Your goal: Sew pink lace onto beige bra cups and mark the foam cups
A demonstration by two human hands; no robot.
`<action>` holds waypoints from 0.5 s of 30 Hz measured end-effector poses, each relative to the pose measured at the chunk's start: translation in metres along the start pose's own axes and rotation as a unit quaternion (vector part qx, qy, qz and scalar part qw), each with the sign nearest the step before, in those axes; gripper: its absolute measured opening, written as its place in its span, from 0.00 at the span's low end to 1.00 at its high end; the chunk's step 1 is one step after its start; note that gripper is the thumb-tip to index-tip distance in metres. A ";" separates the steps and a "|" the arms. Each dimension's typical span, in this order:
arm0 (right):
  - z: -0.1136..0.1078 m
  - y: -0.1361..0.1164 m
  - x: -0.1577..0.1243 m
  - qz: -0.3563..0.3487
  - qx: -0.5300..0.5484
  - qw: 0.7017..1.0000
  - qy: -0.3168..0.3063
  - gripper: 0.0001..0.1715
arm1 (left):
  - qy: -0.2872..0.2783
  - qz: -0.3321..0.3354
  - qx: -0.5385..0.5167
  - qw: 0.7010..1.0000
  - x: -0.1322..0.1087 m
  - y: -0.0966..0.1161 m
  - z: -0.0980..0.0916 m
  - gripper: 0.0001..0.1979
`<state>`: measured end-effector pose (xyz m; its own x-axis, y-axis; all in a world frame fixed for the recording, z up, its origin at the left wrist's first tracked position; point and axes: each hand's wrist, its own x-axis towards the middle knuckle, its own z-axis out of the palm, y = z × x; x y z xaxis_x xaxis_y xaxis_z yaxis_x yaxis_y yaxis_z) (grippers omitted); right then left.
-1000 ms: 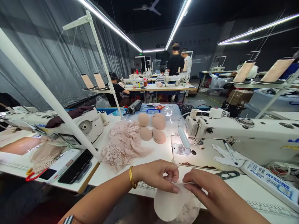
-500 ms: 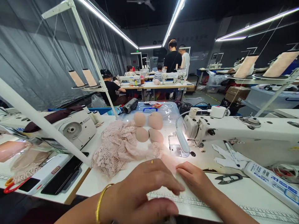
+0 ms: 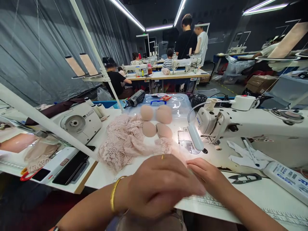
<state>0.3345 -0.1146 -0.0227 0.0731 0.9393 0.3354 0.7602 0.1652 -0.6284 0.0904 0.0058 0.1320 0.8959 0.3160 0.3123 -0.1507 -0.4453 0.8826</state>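
A heap of pale pink lace fabric lies on the white table, with a sheer strip running toward my hands. My right hand rests at the right end of this strip, its fingers together and closed on the edge. Closer to me, my left hand hovers above the table's front edge, its fingertips beside my right hand. Motion blurs its fingers, and I cannot make out anything in them. Behind the strip sit several beige bra cups. The sewing machine stands right of them, its lamp lit over the needle plate.
Thread snips, a pen and white paper pieces lie at right. A printed ruler tape follows the front edge. Behind the cups is a clear plastic box. A thread-stand pole crosses at left. People sit and stand farther back.
My left hand has moved right and its thumb has drawn in toward the fingers. My right hand stays at the fabric's end. The whole view has tilted down and shifted slightly.
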 end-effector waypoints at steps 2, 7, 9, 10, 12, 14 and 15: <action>-0.006 0.002 0.004 0.045 0.012 0.998 -0.034 0.16 | -0.107 0.057 0.171 0.978 0.025 -0.033 0.005 0.17; -0.021 0.017 0.017 -0.131 -0.133 0.982 -0.034 0.24 | -0.222 0.104 0.500 0.831 0.056 -0.116 0.017 0.09; -0.024 0.023 0.018 -0.154 -0.188 0.970 -0.015 0.25 | -0.206 0.114 0.544 0.805 0.056 -0.129 0.021 0.11; -0.025 0.025 0.017 -0.151 -0.200 0.968 -0.010 0.24 | -0.195 0.122 0.552 0.801 0.056 -0.131 0.024 0.12; -0.026 0.027 0.015 -0.146 -0.206 0.968 -0.009 0.24 | -0.173 0.142 0.549 0.805 0.055 -0.133 0.028 0.12; -0.026 0.027 0.012 -0.142 -0.196 0.970 -0.013 0.24 | -0.154 0.163 0.530 0.818 0.055 -0.137 0.031 0.11; -0.026 0.027 0.010 -0.139 -0.188 0.972 -0.016 0.24 | -0.146 0.170 0.522 0.823 0.055 -0.139 0.033 0.10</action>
<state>0.3726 -0.1082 -0.0179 -0.1853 0.8837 0.4298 0.9304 0.2985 -0.2127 0.1746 0.0574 0.0150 0.9612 -0.1224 0.2471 -0.1088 -0.9917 -0.0679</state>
